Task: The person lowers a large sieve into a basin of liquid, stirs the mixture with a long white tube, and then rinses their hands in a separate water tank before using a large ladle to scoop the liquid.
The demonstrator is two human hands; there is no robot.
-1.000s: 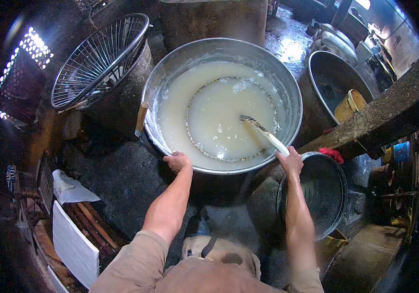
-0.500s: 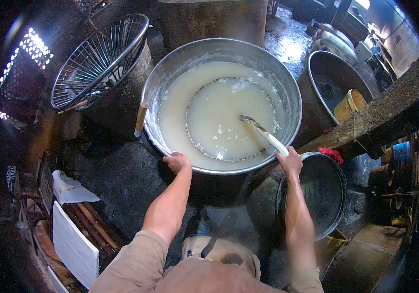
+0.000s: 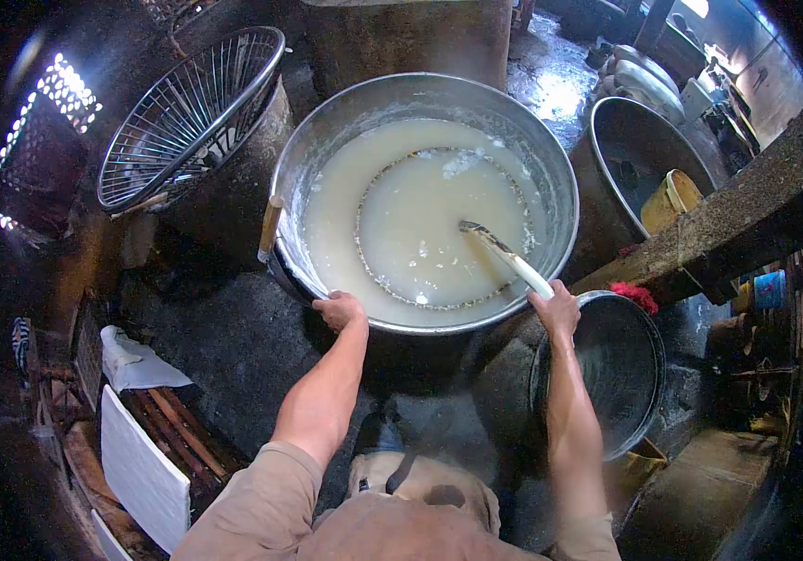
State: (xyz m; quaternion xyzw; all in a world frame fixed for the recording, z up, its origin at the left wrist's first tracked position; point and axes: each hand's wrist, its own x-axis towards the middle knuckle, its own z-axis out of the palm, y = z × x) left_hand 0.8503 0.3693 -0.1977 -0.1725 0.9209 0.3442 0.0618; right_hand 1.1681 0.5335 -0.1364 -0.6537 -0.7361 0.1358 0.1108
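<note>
A wide metal vat (image 3: 565,182) of cloudy, whitish liquid (image 3: 401,215) stands in front of me. At its near left edge, my left hand (image 3: 340,311) is closed over the rim. My right hand (image 3: 557,310) grips a pale, curved handle (image 3: 513,262) above the near right edge. The handle slants down to the left, and its dark far end reaches the liquid near the middle. Whatever lies under the surface there is hidden. A thin speckled ring (image 3: 357,220) shows at the surface around that end. White flecks float in places. A wooden grip (image 3: 271,227) sticks up at the vat's left side.
A wire basket (image 3: 205,112) rests tilted on a drum at the left. Right of the vat are a round tub (image 3: 630,140) holding a yellow bucket (image 3: 671,201), a thick beam (image 3: 747,206), and a lower round container (image 3: 612,374). White boards (image 3: 144,467) lean at lower left.
</note>
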